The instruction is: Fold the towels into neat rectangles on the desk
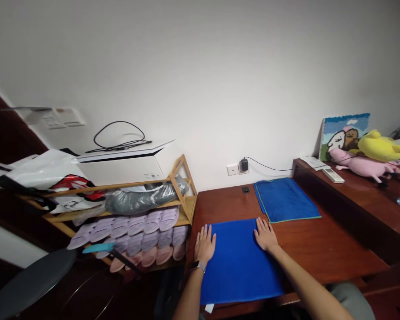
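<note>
A bare white wall [200, 66] fills most of the view, and below it runs a reddish-brown wooden tabletop [323, 249] with a raised ledge [360, 200] along its right side. At the left stands a bamboo shoe rack [190, 200], the fullest container here: pale lilac and pink slippers [136, 235] are packed in rows on its lower tiers, a grey bundle [140, 198] lies above them, and a white box [120, 171] sits on top with a looped black cable [118, 135] over it. A white printed plastic bag [43, 171] bulges beside the rack (whatever is inside stays hidden). A pink plush toy [363, 162] and a yellow plush toy [382, 146] crowd the ledge near a white remote control [333, 175]. A large blue towel [236, 262] lies flat on the tabletop, with a smaller blue cloth with green trim [285, 200] just beyond it. Both hands are open, palms down, fingers spread and holding nothing: the left hand [205, 244] is at the towel's left edge, the right hand [266, 235] on its far right corner. The towel's near end reaches the tabletop's edge, so a careless drag toward the body could slide it off or ruck it against the smaller cloth. A wristwatch [201, 266] circles the left wrist, and a small white tag [209, 307] shows at the towel's near corner
</note>
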`<state>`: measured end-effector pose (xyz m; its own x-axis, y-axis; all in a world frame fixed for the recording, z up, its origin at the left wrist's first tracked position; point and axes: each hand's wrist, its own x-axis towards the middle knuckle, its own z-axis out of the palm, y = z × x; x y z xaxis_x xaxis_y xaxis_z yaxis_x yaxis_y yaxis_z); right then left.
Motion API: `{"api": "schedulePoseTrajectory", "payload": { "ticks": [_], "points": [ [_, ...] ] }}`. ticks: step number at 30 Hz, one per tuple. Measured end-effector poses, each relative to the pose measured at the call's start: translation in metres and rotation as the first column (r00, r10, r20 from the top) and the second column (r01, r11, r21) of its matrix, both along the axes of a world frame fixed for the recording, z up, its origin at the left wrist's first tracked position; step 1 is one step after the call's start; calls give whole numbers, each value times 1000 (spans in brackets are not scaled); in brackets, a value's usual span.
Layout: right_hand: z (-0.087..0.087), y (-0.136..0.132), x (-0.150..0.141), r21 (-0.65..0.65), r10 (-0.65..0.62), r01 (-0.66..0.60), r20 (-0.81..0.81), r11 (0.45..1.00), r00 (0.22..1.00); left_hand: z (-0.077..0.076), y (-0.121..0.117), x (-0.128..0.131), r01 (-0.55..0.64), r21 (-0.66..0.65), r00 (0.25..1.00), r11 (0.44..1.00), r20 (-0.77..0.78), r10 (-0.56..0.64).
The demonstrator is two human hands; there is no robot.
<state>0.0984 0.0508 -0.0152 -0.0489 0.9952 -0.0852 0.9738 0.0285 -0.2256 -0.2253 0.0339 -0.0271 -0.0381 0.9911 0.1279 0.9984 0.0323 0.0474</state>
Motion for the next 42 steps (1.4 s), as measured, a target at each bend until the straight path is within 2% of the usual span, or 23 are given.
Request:
{"api": "schedulePoseTrajectory", "payload": {
  "ticks": [3, 10, 13, 15, 19, 21, 23, 24, 26, 28, 31, 34, 36, 39, 42],
  "points": [
    [3, 2, 0, 39, 22, -22, -8, 999, 1000, 0, -1, 4, 3, 29, 1000, 1000, 7, -3],
    [-6, 4, 2, 57, 47, -45, -51, 997, 998, 0, -5, -5, -19, 30, 999, 999, -38, 20],
    [-7, 5, 2, 61, 47, -43, -61, 997, 997, 7, -2, 9, -1, 76, 998, 997, -60, 5],
    [-8, 6, 3, 65, 50, -45, -72, 997, 996, 14, 2, 39, 90, 121, 996, 989, -37, -86],
    [-11, 7, 5, 81, 60, -54, -84, 995, 995, 19, 14, 134, 337, 68, 937, 939, 74, -342],
    [-11, 7, 6, 88, 87, -81, -67, 993, 994, 16, 18, 175, 406, 20, 904, 914, 136, -405],
    [-10, 7, 6, 91, 106, -101, -49, 991, 993, 12, 20, 194, 441, -2, 885, 897, 167, -435],
    [-10, 7, 6, 93, 102, -97, -46, 991, 994, 10, 20, 193, 447, -8, 883, 895, 166, -439],
    [-9, 7, 5, 94, 71, -66, -52, 993, 996, 6, 19, 170, 426, -19, 897, 904, 138, -420],
    [-10, 7, 4, 94, 41, -35, -64, 995, 997, 2, 16, 124, 347, -18, 935, 938, 85, -345],
    [-13, 8, 3, 97, 36, -28, -72, 995, 997, -4, 10, 46, 159, 12, 987, 987, 6, -159],
    [-13, 11, 3, 85, 29, -23, -71, 996, 997, -8, 4, -4, 63, 18, 998, 998, -16, -62],
    [-8, 12, 3, 48, 19, -16, -62, 999, 998, -8, 2, -12, 46, 15, 999, 999, -7, -46],
    [2, 7, 3, 1, 15, -15, -47, 1000, 999, -5, 0, -4, 38, 12, 999, 999, 9, -38],
    [5, -15, 3, 91, 18, -15, -36, 996, 999, -1, -2, 4, 37, 12, 999, 999, 22, -38]
  ]
}}
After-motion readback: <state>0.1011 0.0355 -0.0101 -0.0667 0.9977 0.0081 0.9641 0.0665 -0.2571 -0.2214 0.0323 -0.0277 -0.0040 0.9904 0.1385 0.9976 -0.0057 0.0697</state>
